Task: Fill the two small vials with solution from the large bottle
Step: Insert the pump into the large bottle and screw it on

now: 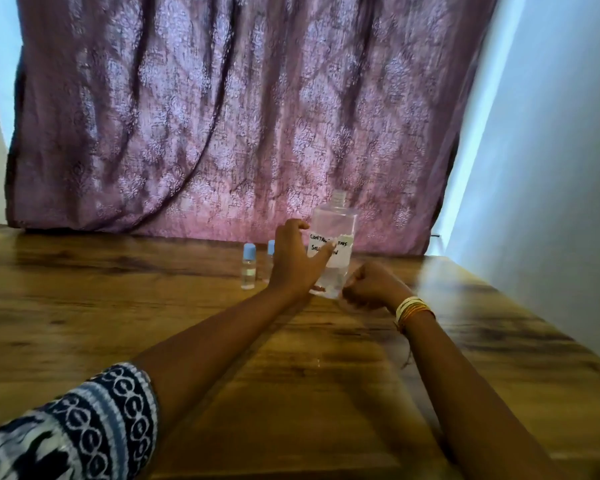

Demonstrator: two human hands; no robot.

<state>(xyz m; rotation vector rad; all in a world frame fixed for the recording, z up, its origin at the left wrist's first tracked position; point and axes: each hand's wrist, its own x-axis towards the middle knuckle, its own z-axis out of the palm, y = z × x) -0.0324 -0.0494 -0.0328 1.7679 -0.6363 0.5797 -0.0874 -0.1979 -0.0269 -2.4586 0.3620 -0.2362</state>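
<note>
Curtain (pixel 222 116) cloth, purple and patterned, fills the upper part of the frame, hanging down to the back edge of the wooden counter (pixel 118 323), with a pale wall (pixel 551 168) at the right.

At centre frame the large bottle (pixel 333 244) stands upright on the counter, its long axis vertical, its threaded neck uncapped and a handwritten paper label on its front. Only a shallow layer of clear liquid seems to sit near its base.

The left hand (pixel 293 261) is at the bottle's left side, fingers spread and reaching across the label; its grip looks loose, touching more than clasping. The right hand (pixel 371 285), bangles at the wrist, is a clenched fist low by the bottle's right base; whether it holds anything, such as the cap, cannot be told.

Just left of the left hand stand the two small vials, both upright and blue-capped: the left vial (pixel 248 268) in plain view, the second vial (pixel 271 249) partly hidden behind the hand. Their caps appear to block any pouring until removed, and the left hand is nearer them.
</note>
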